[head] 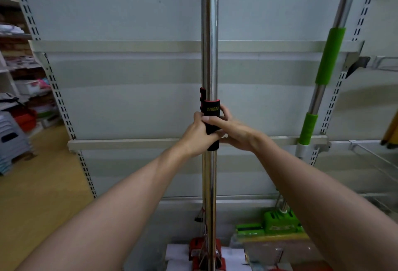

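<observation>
Two bare forearms [107, 217] rose from the bottom edge and met at the middle of the view, where both hands closed round one upright mop handle. The left hand [197, 134] gripped the black foam sleeve [212, 110] from the left, its fingers curled over the front. The right hand [235, 134] gripped the same sleeve from the right, its thumb laid across the front just beside the left fingers and its other fingers wrapped behind.

The sleeve was short and dark, with a red rim at its top and a small yellow label below that rim. It sat on a polished steel pole [210, 34], which stood nearly vertical and ran out of the top of the view. Close behind it on the left stood a second pole with a red ribbed grip [202, 98]. At the foot, a red mop base [204, 249] lay on the floor.

A green mop [329, 59] leaned against the shelving on the right, well apart. Stacked grey stools [10, 141] stood on the floor at the far left.
</observation>
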`<state>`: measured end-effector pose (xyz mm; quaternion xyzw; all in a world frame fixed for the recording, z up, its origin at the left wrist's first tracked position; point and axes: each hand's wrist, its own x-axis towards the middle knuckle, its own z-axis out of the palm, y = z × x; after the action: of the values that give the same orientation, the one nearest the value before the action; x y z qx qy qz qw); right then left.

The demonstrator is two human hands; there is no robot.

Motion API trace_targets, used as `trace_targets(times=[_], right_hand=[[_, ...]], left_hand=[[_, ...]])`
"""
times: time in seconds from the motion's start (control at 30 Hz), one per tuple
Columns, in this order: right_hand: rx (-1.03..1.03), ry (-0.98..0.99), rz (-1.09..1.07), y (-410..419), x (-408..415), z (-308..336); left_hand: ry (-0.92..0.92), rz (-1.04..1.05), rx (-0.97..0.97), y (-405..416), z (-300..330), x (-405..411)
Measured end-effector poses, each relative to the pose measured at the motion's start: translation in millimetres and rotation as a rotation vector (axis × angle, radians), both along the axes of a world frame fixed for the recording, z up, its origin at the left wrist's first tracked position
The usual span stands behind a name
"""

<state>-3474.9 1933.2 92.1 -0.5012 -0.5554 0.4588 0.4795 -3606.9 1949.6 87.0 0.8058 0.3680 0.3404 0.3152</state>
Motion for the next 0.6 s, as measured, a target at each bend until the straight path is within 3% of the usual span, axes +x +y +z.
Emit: trace_targets(times=[0.6], right_hand=[[0.011, -0.009, -0.036, 2.2, -9.5, -4.7]], left_hand=[[0.013, -0.058, -0.042, -0.4, 4.6, -5.4]])
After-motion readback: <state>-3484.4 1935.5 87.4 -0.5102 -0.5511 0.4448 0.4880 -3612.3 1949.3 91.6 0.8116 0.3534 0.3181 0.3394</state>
